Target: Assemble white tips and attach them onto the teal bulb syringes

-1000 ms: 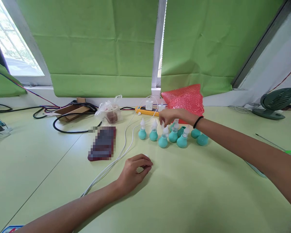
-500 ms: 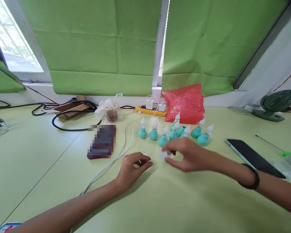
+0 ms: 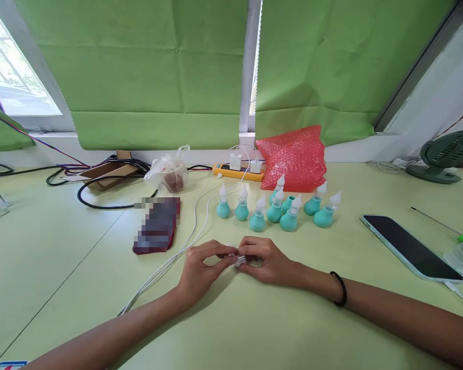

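Observation:
My left hand [image 3: 206, 267] and my right hand [image 3: 266, 261] meet at the middle of the table, fingertips touching. Between them is a small clear plastic piece [image 3: 240, 261], pinched by my right thumb and fingers. The left thumb and fingers are closed at its left side, where a whitish bit shows, mostly hidden. Beyond the hands stand several teal bulbs with whitish pointed tips, among them a front one [image 3: 257, 221] and a right one [image 3: 323, 217]. One teal bulb [image 3: 287, 204] shows no tip.
White cables [image 3: 160, 275] run past my left hand to an orange power strip [image 3: 237, 172]. A red bubble bag [image 3: 293, 162] lies behind the bulbs. A dark red phone [image 3: 157, 226] is left; a pale-edged phone [image 3: 411, 246], screwdriver [image 3: 435, 221] and fan [image 3: 447, 154] are right.
My right hand has moved left and slightly down from the bulbs with the clear piece, meeting my left hand. The left hand's fingertips have closed together. The view has shifted slightly.

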`<state>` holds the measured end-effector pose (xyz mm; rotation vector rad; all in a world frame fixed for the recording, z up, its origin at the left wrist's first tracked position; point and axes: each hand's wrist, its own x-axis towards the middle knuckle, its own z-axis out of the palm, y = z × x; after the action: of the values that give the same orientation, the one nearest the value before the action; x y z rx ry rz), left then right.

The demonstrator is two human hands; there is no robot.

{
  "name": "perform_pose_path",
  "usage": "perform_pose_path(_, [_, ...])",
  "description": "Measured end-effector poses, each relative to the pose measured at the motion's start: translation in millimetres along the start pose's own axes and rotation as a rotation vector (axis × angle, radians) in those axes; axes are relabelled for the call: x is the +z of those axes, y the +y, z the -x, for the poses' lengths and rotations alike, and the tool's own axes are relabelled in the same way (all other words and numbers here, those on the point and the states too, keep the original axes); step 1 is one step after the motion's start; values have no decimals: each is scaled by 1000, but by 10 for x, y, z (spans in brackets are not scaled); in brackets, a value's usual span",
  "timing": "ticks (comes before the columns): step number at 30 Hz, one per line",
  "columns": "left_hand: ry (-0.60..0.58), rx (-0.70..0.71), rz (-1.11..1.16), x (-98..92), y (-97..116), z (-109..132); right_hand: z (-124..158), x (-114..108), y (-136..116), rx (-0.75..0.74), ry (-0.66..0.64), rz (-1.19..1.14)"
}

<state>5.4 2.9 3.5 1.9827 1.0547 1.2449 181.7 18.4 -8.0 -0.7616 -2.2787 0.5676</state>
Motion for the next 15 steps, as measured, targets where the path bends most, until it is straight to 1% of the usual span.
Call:
perform_pose_path(2, [19, -15, 16, -4, -2, -1, 9, -4, 16, 44, 48, -89])
perform_pose_path(4, [40, -60, 55, -8, -10, -2, 9, -1, 36, 113, 103, -160])
perform_pose_path(7, [54, -105, 72, -14, -28, -9, 2, 15, 74, 204, 150, -220])
perform_pose_path(12, [26, -101, 94, -12, -35, -21, -8, 25, 94, 272, 132, -254])
perform_pose_path(15, [11, -37, 50, -7, -25, -13, -17, 10, 55, 285, 121, -212])
